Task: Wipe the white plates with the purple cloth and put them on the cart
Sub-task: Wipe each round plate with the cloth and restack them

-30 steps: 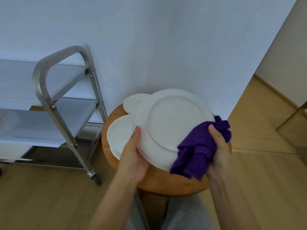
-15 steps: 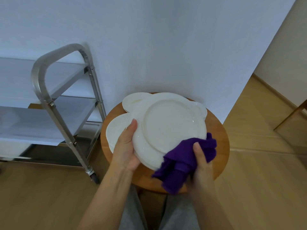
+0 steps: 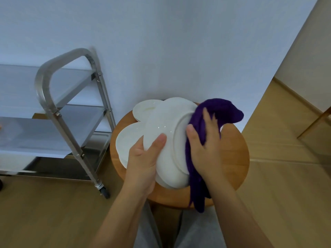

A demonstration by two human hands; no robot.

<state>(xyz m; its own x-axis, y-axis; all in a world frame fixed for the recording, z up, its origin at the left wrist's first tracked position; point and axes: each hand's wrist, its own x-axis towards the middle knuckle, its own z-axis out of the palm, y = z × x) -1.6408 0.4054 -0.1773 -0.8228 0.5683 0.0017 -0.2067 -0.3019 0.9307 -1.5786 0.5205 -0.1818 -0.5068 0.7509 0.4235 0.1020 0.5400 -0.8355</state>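
White plate (image 3: 166,140): tilted above round wooden table (image 3: 234,158), left hand (image 3: 143,158) clamping its near-left rim to steady it. Purple cloth (image 3: 215,111): right hand (image 3: 206,149) curled round it, pressing it against the plate's right face. Cart (image 3: 59,111): well left of the table's left edge.

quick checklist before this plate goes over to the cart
1. Left hand grips the held plate by its rim: ok.
2. Right hand presses the purple cloth on the plate: ok.
3. Plate wiped all over: cannot tell.
4. Cart beside the round table, shelf space visible: ok.
5. Other plates lying flat on the table: ok.
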